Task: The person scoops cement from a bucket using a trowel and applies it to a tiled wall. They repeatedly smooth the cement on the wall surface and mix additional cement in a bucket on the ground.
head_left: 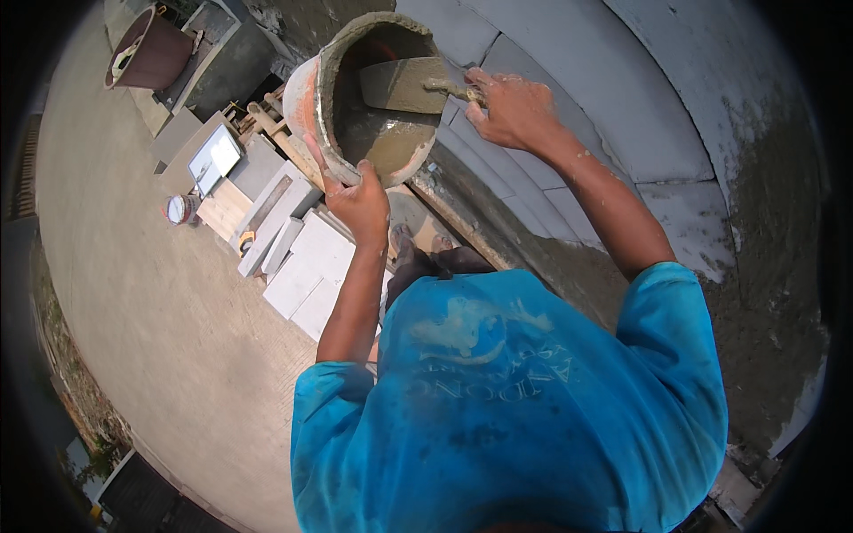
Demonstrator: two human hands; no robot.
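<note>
A mortar-crusted pale bucket [306,102] is tilted sideways in front of me, its mouth toward the right, with wet grey mortar [391,147] inside. My left hand [355,200] grips its lower rim. My right hand [511,111] is closed on the handle of a cement-coated trowel [400,84], whose broad blade reaches into the bucket's mouth. A wall of pale grey blocks [640,124] stands close to the right of the bucket, with patches of grey mortar on it.
Below and left lie pale blocks [311,266], planks [227,213], a saw [265,210], a framed bright panel [213,155] and a small bucket [182,210]. A maroon tub [151,58] sits at upper left. Concrete ground [151,311] spans the left; my feet [418,240] are beside a ledge.
</note>
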